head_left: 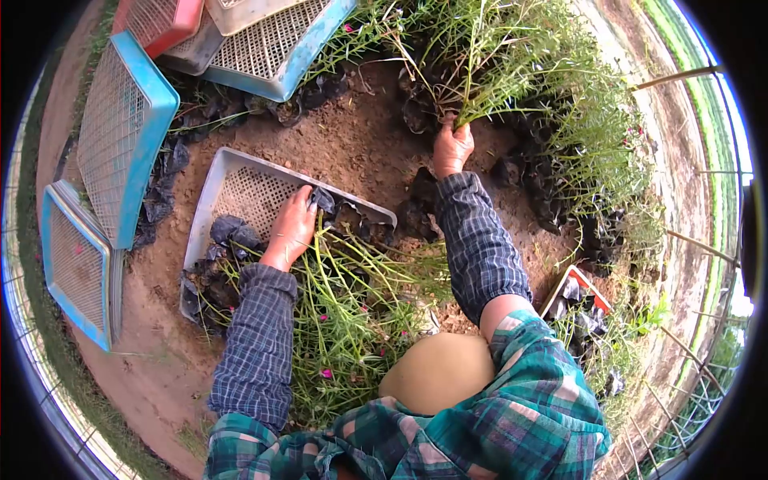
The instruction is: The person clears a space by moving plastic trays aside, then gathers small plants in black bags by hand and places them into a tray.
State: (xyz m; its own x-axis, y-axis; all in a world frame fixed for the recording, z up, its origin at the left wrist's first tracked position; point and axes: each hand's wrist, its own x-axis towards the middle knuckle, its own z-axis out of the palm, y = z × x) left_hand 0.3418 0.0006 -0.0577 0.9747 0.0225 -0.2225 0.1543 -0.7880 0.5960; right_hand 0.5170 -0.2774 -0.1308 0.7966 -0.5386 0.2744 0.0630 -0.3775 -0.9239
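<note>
Two hands: both bare, both reaching forward out of dark checked sleeves.
Far left: two blue-rimmed plastic mesh trays, lying on the brown soil.
Top left: a red-rimmed mesh tray and a blue-rimmed mesh tray, overlapping on the ground.
Grey tray: a pale grey perforated plastic tray, tilted, its near half filled with thin green-stemmed seedlings in small black plastic bags, some with pink flowers.
Left hand: inside the grey tray, palm down, fingers curled over a small black seedling bag at the edge of the filled part; how firmly it grips cannot be told.
Right hand: well apart from the tray, closed around the base of a clump of green stems in the patch of bagged plants on the ground.
Far right: a red-rimmed tray partly hidden by plants.
</note>
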